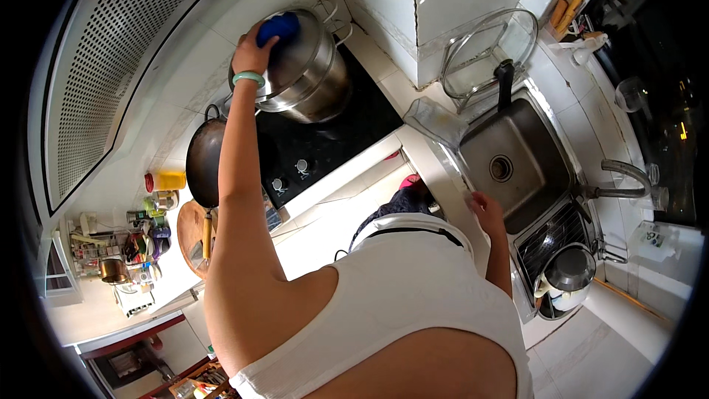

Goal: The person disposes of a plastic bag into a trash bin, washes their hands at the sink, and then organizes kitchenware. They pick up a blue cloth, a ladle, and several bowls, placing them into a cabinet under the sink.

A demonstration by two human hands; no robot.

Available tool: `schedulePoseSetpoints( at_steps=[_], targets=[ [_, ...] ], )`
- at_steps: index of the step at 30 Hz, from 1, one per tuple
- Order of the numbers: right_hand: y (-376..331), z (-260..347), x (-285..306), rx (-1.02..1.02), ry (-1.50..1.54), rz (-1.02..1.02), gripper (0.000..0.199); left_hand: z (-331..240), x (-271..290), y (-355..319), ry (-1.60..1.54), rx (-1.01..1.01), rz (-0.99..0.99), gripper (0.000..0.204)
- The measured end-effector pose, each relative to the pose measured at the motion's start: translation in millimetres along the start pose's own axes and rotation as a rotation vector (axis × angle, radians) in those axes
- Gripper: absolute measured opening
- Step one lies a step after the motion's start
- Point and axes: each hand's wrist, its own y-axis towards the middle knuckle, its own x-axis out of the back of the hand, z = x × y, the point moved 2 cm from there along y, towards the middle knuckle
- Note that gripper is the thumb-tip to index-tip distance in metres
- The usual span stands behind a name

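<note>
My left arm reaches far out over the stove. At its end my left hand [252, 55], with a pale green bangle at the wrist, is closed on a bundled blue cloth [279, 29]. The cloth rests against the domed lid [301, 48] of a big steel pot [321, 100]. Some of the fingers are hidden behind the cloth. Beside the sink [533, 149], near its front edge, my right hand [487, 213] hangs with loosely bent fingers and nothing visible in them.
A dark wok [204, 159] with a wooden handle sits left of the pot on the black cooktop [362, 114]. A glass lid [489, 59] leans by the sink's far corner. The faucet [624, 177] and a dish rack [554, 251] are at right; a perforated hood [122, 59] overhangs the left.
</note>
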Motion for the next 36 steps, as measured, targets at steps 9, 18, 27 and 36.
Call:
schedulePoseSetpoints(
  at_steps=[9,18,27,36],
  targets=[
    [-1.3,9.2,7.6,-0.009,0.015,0.021,0.026,-37.0,22.2,-8.5,-0.316,-0.027,-0.646,0.034],
    [14.5,46.3,-13.0,0.032,-0.072,0.072,0.026,-142.0,-11.0,-166.3,-0.252,-0.392,-0.094,0.070],
    [20.0,50.0,-27.1,0.049,-0.150,0.231,0.025,-71.1,-166.3,-276.6,-0.015,0.040,0.477,0.065],
    [27.1,61.1,-9.3,0.003,-0.114,0.154,0.026,-59.2,-140.9,-301.3,-0.054,0.099,0.430,0.057]
  ],
)
